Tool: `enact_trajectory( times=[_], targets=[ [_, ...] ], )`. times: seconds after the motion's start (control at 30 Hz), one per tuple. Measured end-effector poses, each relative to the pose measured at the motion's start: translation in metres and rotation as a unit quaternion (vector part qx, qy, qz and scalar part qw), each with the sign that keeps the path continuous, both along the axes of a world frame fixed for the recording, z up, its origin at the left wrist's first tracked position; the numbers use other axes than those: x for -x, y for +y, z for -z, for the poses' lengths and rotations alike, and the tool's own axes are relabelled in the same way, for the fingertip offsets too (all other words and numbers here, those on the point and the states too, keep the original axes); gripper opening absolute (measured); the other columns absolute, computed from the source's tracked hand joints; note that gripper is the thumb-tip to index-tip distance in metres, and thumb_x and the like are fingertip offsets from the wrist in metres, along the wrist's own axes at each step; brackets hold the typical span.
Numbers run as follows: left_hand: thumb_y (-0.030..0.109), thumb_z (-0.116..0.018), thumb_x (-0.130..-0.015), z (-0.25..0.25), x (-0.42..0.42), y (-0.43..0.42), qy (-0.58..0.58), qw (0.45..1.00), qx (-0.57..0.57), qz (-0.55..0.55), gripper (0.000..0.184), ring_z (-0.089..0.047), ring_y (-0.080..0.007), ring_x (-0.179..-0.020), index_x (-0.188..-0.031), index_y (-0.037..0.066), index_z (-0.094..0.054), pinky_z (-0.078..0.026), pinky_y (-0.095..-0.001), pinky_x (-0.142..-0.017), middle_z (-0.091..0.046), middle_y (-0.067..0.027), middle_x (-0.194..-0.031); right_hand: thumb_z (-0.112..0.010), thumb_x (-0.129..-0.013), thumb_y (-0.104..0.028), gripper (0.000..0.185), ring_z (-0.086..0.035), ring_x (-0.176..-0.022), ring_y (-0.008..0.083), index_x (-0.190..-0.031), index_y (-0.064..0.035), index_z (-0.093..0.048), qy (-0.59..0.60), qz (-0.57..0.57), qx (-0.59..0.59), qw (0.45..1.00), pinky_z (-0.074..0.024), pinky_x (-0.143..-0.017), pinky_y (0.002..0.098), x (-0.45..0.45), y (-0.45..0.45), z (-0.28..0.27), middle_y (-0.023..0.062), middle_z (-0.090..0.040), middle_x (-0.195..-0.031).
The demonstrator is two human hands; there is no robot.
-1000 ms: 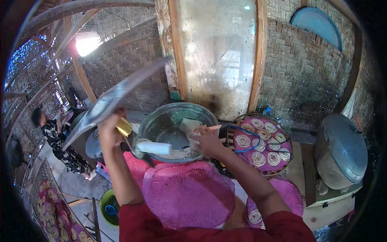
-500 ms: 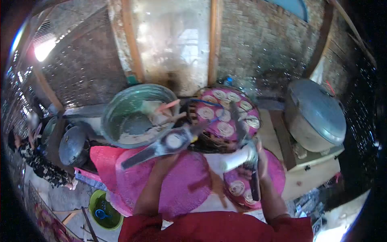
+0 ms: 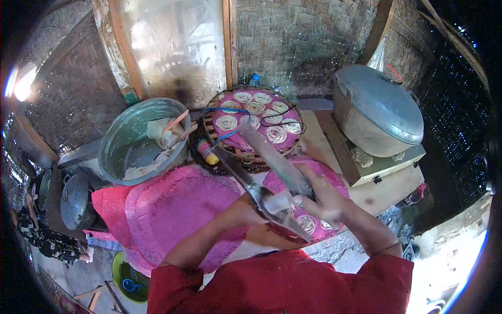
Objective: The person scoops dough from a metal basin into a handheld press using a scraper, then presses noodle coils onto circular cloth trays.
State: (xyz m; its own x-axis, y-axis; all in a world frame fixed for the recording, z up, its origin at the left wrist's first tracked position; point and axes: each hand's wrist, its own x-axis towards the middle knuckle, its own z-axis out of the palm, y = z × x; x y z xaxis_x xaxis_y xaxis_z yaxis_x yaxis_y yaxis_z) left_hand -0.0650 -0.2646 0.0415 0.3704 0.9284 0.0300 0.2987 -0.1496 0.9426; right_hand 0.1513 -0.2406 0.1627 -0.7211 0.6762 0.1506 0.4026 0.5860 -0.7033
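My left hand (image 3: 252, 212) is closed around a long, dark, wet-looking bar (image 3: 238, 172), one part of what looks like a hand press. My right hand (image 3: 325, 196) grips the other part, a flat grey bar (image 3: 274, 159) slanting up to the left. Between the two bars shows a short whitish cylinder (image 3: 281, 201); how far it sits inside the dark part I cannot tell. Beneath the hands, a round pink mat (image 3: 327, 175) carries pale coils of stringy dough (image 3: 306, 225), partly covered by my right hand and the bars.
A large green basin (image 3: 112, 141) at left holds pale dough (image 3: 157, 131) and utensils. Behind stands a round rack (image 3: 209, 123) bearing several dough coils on pink. Pink mats (image 3: 178, 220) lie front left. A big lidded pot (image 3: 376, 115) stands right; a green tub (image 3: 123, 272) sits below.
The two bars, held apart before, have come together and cross, with the whitish cylinder now between them. The view has shifted, so the surroundings appear further left.
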Motion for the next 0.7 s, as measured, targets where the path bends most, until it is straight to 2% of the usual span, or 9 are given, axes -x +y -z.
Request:
enact_trajectory(
  times=[0.23, 0.3, 0.33, 0.4, 0.43, 0.47, 0.53, 0.63, 0.7],
  targets=[
    [0.019, -0.085, -0.060, 0.022, -0.006, 0.021, -0.085, 0.994, -0.028, 0.060, 0.049, -0.063, -0.0221, -0.083, -0.099, 0.001, -0.062, -0.050, -0.0357, -0.079, -0.065, -0.0126, -0.092, -0.062, -0.083, -0.045, 0.084, -0.058, -0.104, 0.0412, -0.140, 0.0023, -0.024, 0.110, -0.009, 0.076, 0.991, -0.0445, -0.091, 0.0470, -0.037, 0.003, 0.039, 0.0265, -0.055, -0.119],
    [0.017, -0.086, -0.058, 0.018, 0.000, 0.039, -0.091, 0.988, -0.112, 0.054, 0.060, -0.058, -0.0216, -0.095, -0.108, 0.001, -0.055, -0.047, -0.0362, -0.086, -0.060, -0.0116, -0.101, -0.064, -0.079, -0.051, 0.091, -0.059, -0.104, 0.0366, -0.142, 0.0023, -0.024, 0.132, -0.123, 0.555, 0.812, -0.0454, -0.091, 0.0440, -0.074, 0.008, 0.059, 0.0223, -0.055, -0.120],
    [0.016, -0.086, -0.058, 0.008, 0.005, 0.046, -0.044, 0.990, -0.125, 0.058, 0.070, -0.055, -0.0204, -0.103, -0.116, 0.002, -0.050, -0.044, -0.0360, -0.092, -0.056, -0.0100, -0.108, -0.065, -0.077, -0.053, 0.090, -0.062, -0.093, 0.0277, -0.139, 0.0024, -0.032, 0.210, -0.140, 0.577, 0.777, -0.0493, -0.078, 0.0357, -0.078, -0.006, 0.085, 0.0179, -0.059, -0.110],
    [0.005, -0.080, -0.064, -0.065, 0.016, 0.043, -0.083, 0.987, -0.066, 0.124, 0.081, -0.046, -0.0205, -0.120, -0.134, 0.006, -0.040, -0.037, -0.0379, -0.102, -0.048, -0.0090, -0.128, -0.065, -0.077, -0.051, 0.083, -0.059, -0.080, 0.0203, -0.135, 0.0019, -0.037, 0.193, -0.016, 0.540, 0.819, -0.0463, -0.064, 0.0294, -0.105, -0.013, 0.117, 0.0129, -0.060, -0.099],
    [0.005, -0.078, -0.067, -0.072, 0.014, 0.046, -0.262, 0.960, 0.046, 0.086, 0.085, -0.045, -0.0214, -0.121, -0.138, 0.006, -0.033, -0.037, -0.0375, -0.103, -0.045, -0.0095, -0.132, -0.065, -0.077, -0.050, 0.081, -0.058, -0.075, 0.0178, -0.134, 0.0017, -0.039, 0.187, 0.028, 0.528, 0.828, -0.0453, -0.059, 0.0274, -0.112, -0.018, 0.120, 0.0113, -0.060, -0.096],
    [0.006, -0.074, -0.074, -0.078, 0.014, 0.066, -0.352, 0.928, 0.087, 0.089, 0.109, -0.049, -0.0250, -0.118, -0.146, 0.014, 0.008, -0.041, -0.0390, -0.099, -0.044, -0.0096, -0.133, -0.065, -0.078, -0.049, 0.075, -0.054, -0.070, 0.0142, -0.130, 0.0014, -0.043, 0.186, 0.037, 0.458, 0.868, -0.0405, -0.053, 0.0254, -0.101, -0.026, 0.090, 0.0083, -0.059, -0.090],
    [0.013, -0.075, -0.076, -0.085, -0.011, 0.074, -0.394, 0.917, -0.021, 0.066, 0.108, -0.048, -0.0256, -0.119, -0.146, 0.014, 0.008, -0.039, -0.0420, -0.101, -0.043, -0.0131, -0.132, -0.064, -0.079, -0.047, 0.070, -0.050, -0.064, 0.0106, -0.126, 0.0010, -0.046, 0.185, 0.055, 0.386, 0.902, -0.0356, -0.047, 0.0234, -0.087, -0.039, 0.058, 0.0053, -0.058, -0.085],
    [0.023, -0.078, -0.074, -0.085, -0.062, 0.092, -0.448, 0.890, 0.037, -0.075, 0.111, -0.047, -0.0267, -0.119, -0.145, 0.014, 0.006, -0.036, -0.0419, -0.102, -0.044, -0.0174, -0.128, -0.060, -0.082, -0.049, 0.061, -0.050, -0.067, 0.0107, -0.118, -0.0005, -0.051, 0.022, 0.166, 0.310, 0.936, -0.0389, -0.052, 0.0262, -0.089, -0.049, 0.055, 0.0032, -0.054, -0.085],
    [0.033, -0.083, -0.067, -0.068, -0.085, 0.114, -0.406, 0.902, 0.062, -0.135, 0.111, -0.047, -0.0265, -0.115, -0.142, 0.008, -0.005, -0.036, -0.0391, -0.099, -0.045, -0.0192, -0.124, -0.060, -0.082, -0.050, 0.060, -0.050, -0.067, 0.0114, -0.117, -0.0010, -0.052, 0.078, 0.155, 0.326, 0.929, -0.0393, -0.053, 0.0264, -0.098, -0.046, 0.071, 0.0032, -0.055, -0.085]
  ],
)
